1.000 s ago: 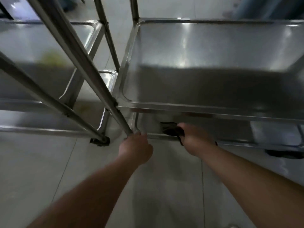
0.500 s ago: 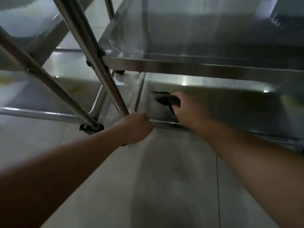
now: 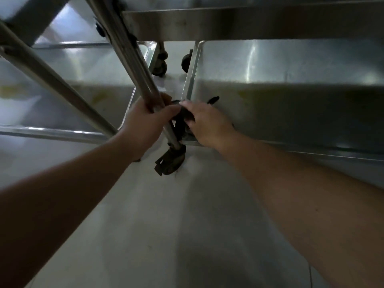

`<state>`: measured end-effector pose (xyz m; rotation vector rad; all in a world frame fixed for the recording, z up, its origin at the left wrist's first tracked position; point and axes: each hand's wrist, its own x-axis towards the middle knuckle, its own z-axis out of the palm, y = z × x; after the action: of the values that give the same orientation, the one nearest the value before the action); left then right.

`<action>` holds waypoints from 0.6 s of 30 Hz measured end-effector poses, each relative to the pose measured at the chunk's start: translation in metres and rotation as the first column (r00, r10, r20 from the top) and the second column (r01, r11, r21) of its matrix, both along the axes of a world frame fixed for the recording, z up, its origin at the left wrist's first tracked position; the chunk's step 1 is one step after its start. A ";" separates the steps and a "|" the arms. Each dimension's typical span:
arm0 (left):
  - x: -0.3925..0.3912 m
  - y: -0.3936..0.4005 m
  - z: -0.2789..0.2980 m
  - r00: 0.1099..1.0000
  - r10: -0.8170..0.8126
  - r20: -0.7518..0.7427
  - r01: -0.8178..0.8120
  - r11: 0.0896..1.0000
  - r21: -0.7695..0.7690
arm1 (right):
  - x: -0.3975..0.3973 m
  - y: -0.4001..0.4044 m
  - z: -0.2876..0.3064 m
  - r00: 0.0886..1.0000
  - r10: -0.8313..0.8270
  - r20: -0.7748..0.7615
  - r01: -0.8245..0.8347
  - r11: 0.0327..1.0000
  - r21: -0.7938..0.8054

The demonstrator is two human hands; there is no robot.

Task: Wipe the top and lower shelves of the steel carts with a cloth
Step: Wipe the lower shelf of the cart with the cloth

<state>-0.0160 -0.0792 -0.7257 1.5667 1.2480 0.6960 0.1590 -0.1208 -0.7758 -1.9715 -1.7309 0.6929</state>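
Observation:
Two steel carts stand side by side. My left hand (image 3: 148, 121) grips the near corner post (image 3: 133, 63) of the right cart, just above its lower shelf. My right hand (image 3: 204, 123) holds a dark cloth (image 3: 182, 119) against the near left corner of the right cart's lower shelf (image 3: 291, 104). Most of the cloth is hidden under my fingers; one dark tip sticks out past them. The upper shelf's edge (image 3: 249, 23) runs overhead across the top of the view.
The left cart's lower shelf (image 3: 79, 80) lies to the left, with a slanted steel bar (image 3: 52, 84) across it. A dark caster (image 3: 170, 161) sits below my hands; two more casters (image 3: 161, 67) stand further back. Pale floor (image 3: 166, 225) spreads in front.
The view has dropped lower and closer to the lower shelf. My right hand with the cloth has slid left into the shelf's near corner, close to my left hand on the post.

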 end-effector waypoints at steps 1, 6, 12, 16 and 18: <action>0.005 0.000 -0.003 0.998 0.005 0.065 -0.007 1.000 0.021 | -0.003 0.002 -0.005 0.996 0.090 -0.016 -0.091 0.990 -0.111; 0.015 0.006 -0.016 0.959 -0.002 0.282 0.002 1.000 0.003 | 0.000 -0.011 -0.024 0.973 0.225 0.042 -0.216 0.964 -0.153; 0.020 0.013 -0.024 0.941 0.031 0.336 -0.047 0.998 0.038 | 0.099 -0.077 -0.040 0.925 -0.112 0.364 0.147 0.986 -0.072; 0.024 0.015 -0.029 0.921 0.029 0.388 -0.053 0.997 0.052 | 0.202 -0.111 -0.039 0.747 -0.447 0.492 0.572 0.810 -0.131; 0.024 0.015 -0.028 0.917 0.023 0.399 -0.047 0.998 0.050 | 0.219 -0.099 -0.042 0.649 -0.581 0.491 0.722 0.673 -0.158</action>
<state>0.0081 -0.0638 -0.7542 1.3622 0.9581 1.0264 0.3775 -0.2199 -0.8178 -2.9237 -0.9145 0.3298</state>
